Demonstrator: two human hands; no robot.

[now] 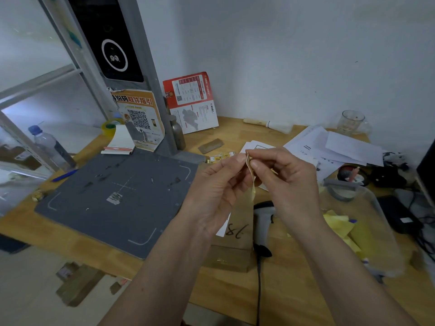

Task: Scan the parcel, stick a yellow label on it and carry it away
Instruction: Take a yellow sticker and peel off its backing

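A brown cardboard parcel (235,245) marked "18" lies on the wooden table, below my raised hands. My left hand (219,184) and my right hand (284,180) are held together above it. Both pinch a small yellow label (250,164) between thumb and fingertips. A strip of yellowish backing (253,191) hangs down from the label. A grey handheld scanner (263,217) lies just right of the parcel, its cable running toward me.
A grey scanning mat (113,198) covers the table's left part, with a scanner stand (141,74) behind it. More yellow labels (222,157) lie beyond my hands. A clear plastic tub (367,222) of yellow scraps stands at right, papers (334,147) and cables behind it.
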